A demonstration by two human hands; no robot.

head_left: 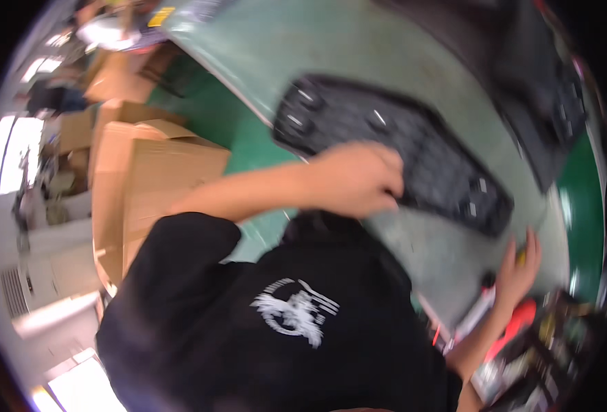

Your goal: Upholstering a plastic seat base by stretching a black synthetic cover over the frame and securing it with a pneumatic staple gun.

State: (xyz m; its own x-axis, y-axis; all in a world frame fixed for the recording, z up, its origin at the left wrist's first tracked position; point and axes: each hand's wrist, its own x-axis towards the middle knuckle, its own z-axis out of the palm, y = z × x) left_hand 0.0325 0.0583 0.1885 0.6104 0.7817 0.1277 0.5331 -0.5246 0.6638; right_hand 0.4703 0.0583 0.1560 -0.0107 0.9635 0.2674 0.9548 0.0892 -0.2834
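A long black plastic panel with a raised rim and a ribbed, cell-like inside lies slantwise on the green worktop. Over its near edge is my left hand, its fingers curled down and blurred; whatever they hold, if anything, is hidden. My right hand is off the panel's right end, near the right side of the worktop. A small yellow thing shows between its thumb and fingers, too blurred to name.
Large dark parts stand along the far right of the worktop. Open cardboard boxes are on the left. Beside my right forearm lie a red object and mixed blurred items.
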